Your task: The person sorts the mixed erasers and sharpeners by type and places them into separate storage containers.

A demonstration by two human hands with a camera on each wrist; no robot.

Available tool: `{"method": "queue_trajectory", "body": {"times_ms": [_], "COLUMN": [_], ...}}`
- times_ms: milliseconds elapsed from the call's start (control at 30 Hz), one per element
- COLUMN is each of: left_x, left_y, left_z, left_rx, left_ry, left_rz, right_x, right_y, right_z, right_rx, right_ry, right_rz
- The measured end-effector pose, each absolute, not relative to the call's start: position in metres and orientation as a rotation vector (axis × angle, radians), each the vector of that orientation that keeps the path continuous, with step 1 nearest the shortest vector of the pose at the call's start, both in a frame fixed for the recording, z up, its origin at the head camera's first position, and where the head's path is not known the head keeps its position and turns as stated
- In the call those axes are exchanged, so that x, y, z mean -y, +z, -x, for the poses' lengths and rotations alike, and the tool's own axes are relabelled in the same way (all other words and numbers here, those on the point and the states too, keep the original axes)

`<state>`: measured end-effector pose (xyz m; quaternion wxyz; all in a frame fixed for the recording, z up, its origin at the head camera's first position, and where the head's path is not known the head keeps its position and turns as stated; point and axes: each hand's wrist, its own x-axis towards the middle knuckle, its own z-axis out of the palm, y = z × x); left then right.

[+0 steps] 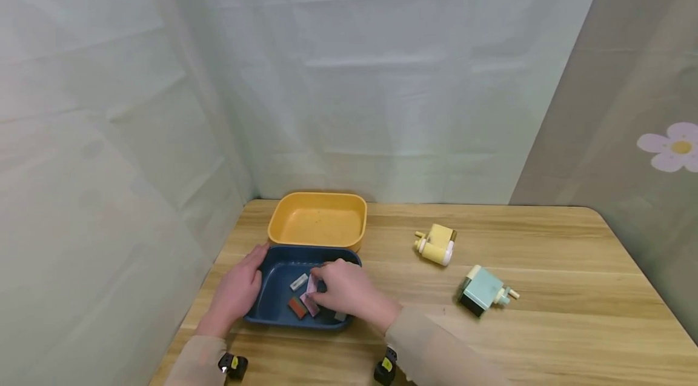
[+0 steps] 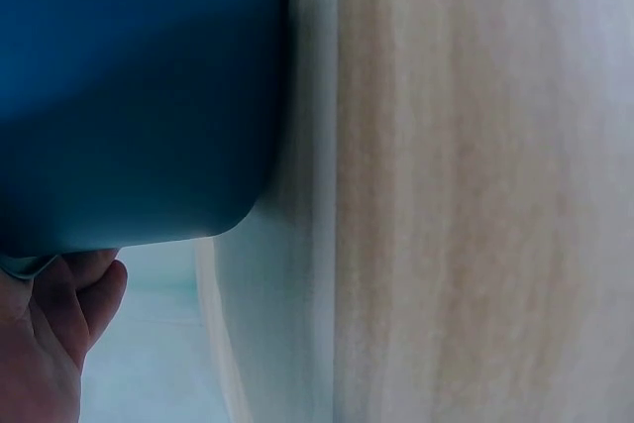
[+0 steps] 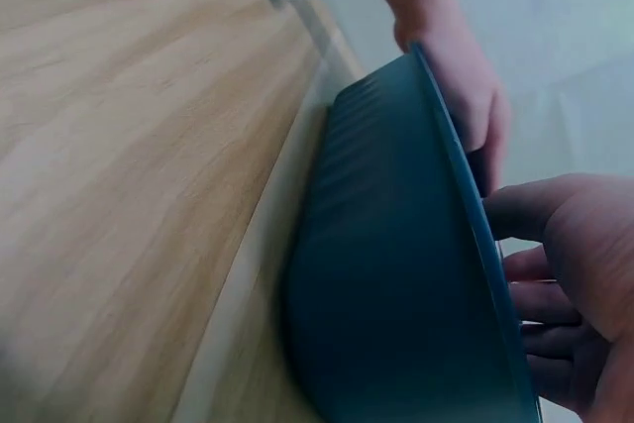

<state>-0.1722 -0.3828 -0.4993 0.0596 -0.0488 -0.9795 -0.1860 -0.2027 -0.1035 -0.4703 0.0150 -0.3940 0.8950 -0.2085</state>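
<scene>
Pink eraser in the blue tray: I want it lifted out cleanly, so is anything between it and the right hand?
Nothing visible. The right hand already pinches the pink eraser inside the blue tray; the other small pieces lie beside it.

This looks like a makeshift recording booth, not a lived-in room. A small wooden desk (image 1: 545, 337) stands walled in by pale creased cloth sheets (image 1: 382, 71) behind it and to its left, with a grey curtain (image 1: 627, 131) bearing a printed flower to its right. On the desk lie only trays (image 1: 319, 204) and toy-like pastel gadgets (image 1: 436, 243).
</scene>
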Motion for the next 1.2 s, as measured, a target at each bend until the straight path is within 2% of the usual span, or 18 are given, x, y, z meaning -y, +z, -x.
{"method": "queue_trajectory", "body": {"times_ms": [633,1200], "left_x": [0.385,0.383], "left_y": [-0.504,-0.497], "left_z": [0.171,0.171], "left_rx": [2.958,2.958], "left_ry": [-0.568,-0.567], "left_rz": [0.169,0.164], "right_x": [0.178,0.165], "right_y": [-0.476,-0.472], "right_z": [0.215,0.215], "right_rx": [-2.769,-2.751], "right_ry": [-0.579,-0.677], "right_rz": [0.990,1.001]}}
